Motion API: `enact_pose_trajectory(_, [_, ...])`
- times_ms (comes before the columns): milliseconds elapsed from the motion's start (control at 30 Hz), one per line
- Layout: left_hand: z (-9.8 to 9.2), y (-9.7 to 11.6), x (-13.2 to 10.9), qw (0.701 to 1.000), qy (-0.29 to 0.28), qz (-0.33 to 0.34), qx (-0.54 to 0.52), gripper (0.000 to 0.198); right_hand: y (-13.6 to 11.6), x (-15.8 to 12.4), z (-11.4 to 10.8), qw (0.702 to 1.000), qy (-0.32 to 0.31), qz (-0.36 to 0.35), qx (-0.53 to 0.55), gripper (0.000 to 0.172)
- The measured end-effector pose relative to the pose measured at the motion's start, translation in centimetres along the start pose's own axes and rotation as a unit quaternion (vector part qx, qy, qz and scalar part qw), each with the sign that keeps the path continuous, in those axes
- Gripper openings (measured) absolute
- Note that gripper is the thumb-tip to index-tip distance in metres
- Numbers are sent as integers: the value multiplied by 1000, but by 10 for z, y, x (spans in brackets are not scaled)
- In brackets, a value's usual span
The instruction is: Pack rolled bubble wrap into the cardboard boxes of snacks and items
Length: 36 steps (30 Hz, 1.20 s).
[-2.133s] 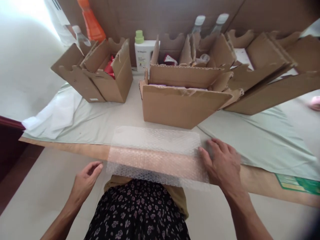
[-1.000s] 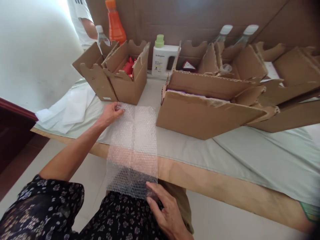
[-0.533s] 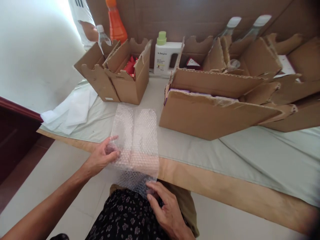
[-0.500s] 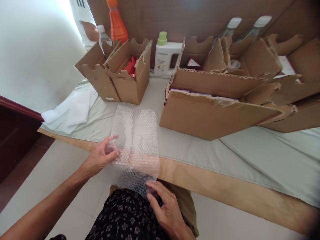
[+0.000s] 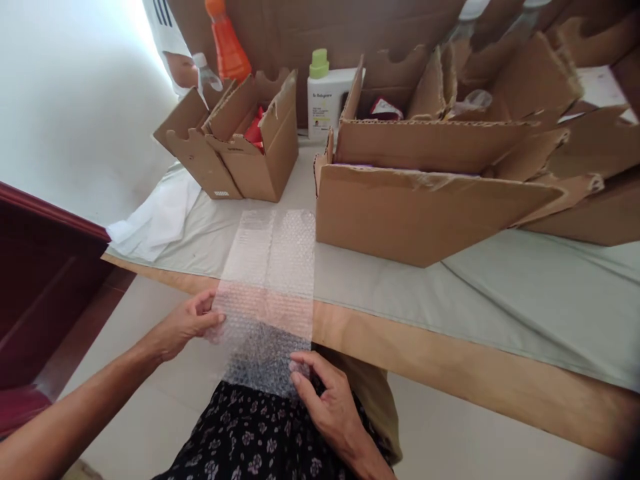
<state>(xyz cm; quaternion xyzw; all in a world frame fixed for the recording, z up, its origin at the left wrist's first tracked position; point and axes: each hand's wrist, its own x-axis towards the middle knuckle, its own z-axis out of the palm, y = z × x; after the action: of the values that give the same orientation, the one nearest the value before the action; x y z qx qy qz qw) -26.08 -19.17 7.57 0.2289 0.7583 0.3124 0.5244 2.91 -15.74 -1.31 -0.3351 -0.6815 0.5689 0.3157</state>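
Note:
A clear sheet of bubble wrap (image 5: pixel 267 280) spans from the cloth-covered table over its wooden front edge and down to my lap. My left hand (image 5: pixel 193 320) grips its left edge between thumb and fingers, some of which lie behind the sheet. At the lower right corner, my right hand (image 5: pixel 327 393) pinches the bubble wrap with thumb and forefinger. The sheet lies nearly flat, with a lengthwise crease, and the dark flowered clothing shows through its near end.
Cut-down cardboard boxes (image 5: pixel 380 220) stand at the right, and a smaller divided box (image 5: pixel 253 167) at the back left. Between them is a white detergent bottle (image 5: pixel 325 100) with a green cap. White sheets (image 5: pixel 167 217) lie at the left. An orange bottle (image 5: pixel 229 50) stands behind.
My left hand has moved down and slightly left along the bubble wrap's edge. The sheet has come nearer to me and looks flatter. My right hand stays at its corner. The view has shifted slightly.

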Motion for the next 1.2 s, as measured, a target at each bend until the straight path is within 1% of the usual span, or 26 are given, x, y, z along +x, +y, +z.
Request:
enact_pose_trajectory(33, [1, -3, -4, 1000, 18, 8, 6, 80, 0, 1, -1, 1000, -11, -1, 4, 18])
enact_pose_trajectory(100, [4, -3, -10, 998, 45, 28, 28, 90, 1, 2, -1, 999, -33, 2, 13, 19])
enact_pose_trajectory(167, [8, 5, -15, 996, 55, 51, 46, 92, 2, 3, -1, 998, -56, 9, 18, 19])
enact_pose_trajectory(200, [11, 11, -17, 995, 50, 63, 51, 90, 2, 4, -1, 998, -62, 11, 18, 19])
enact_pose_trajectory(267, [20, 22, -21, 995, 19, 80, 57, 86, 4, 3, 1, 997, -70, 16, 17, 20])
enact_pose_trajectory(367, [39, 32, -23, 991, -55, 99, 67, 80, 6, -1, 4, 997, -73, 26, 25, 23])
enact_pose_trajectory(433, [53, 33, -21, 987, -90, 114, 74, 78, 8, -5, 4, 996, -75, 36, 27, 25])
enact_pose_trajectory(500, [66, 32, -16, 983, -118, 122, 65, 82, 9, -8, 2, 996, -68, 42, 24, 26])
enact_pose_trajectory(600, [77, 30, -6, 977, -172, 129, 16, 88, 8, -9, -4, 998, -54, 39, 19, 29])
enact_pose_trajectory(667, [77, 29, -2, 969, -187, 158, -13, 79, 7, -8, -7, 998, -47, 39, 21, 30])
enact_pose_trajectory(733, [71, 26, -1, 964, -161, 211, 2, 61, 7, -7, -7, 998, -40, 44, 29, 31])
enact_pose_trajectory(767, [67, 23, -1, 959, -137, 246, 33, 51, 8, -8, -6, 997, -38, 51, 36, 31])
enact_pose_trajectory(800, [61, 19, -3, 949, -108, 286, 78, 44, 9, -8, -5, 997, -36, 61, 43, 31])
enact_pose_trajectory(833, [56, 14, -5, 932, -79, 329, 131, 40, 10, -8, -3, 995, -32, 75, 52, 31])
enact_pose_trajectory(867, [50, 7, -7, 908, -51, 371, 186, 39, 13, -9, 0, 994, -24, 91, 60, 33])
enact_pose_trajectory(967, [38, -23, -15, 814, 15, 471, 339, 55, 19, -9, 10, 986, 1, 134, 102, 41])
enact_pose_trajectory(1033, [36, -47, -17, 749, 36, 513, 417, 68, 20, -7, 16, 978, 4, 144, 151, 41])
enact_pose_trajectory(1067, [37, -59, -17, 723, 40, 529, 443, 73, 20, -6, 19, 973, 4, 147, 180, 40])
enact_pose_trajectory(1100, [39, -68, -16, 703, 42, 544, 457, 75, 19, -5, 22, 966, 6, 151, 208, 39])
enact_pose_trajectory(1133, [42, -76, -14, 689, 45, 558, 460, 77, 17, -3, 24, 959, 10, 158, 235, 39])
enact_pose_trajectory(1200, [49, -84, -9, 679, 63, 587, 438, 75, 12, -1, 26, 943, 21, 175, 284, 42])
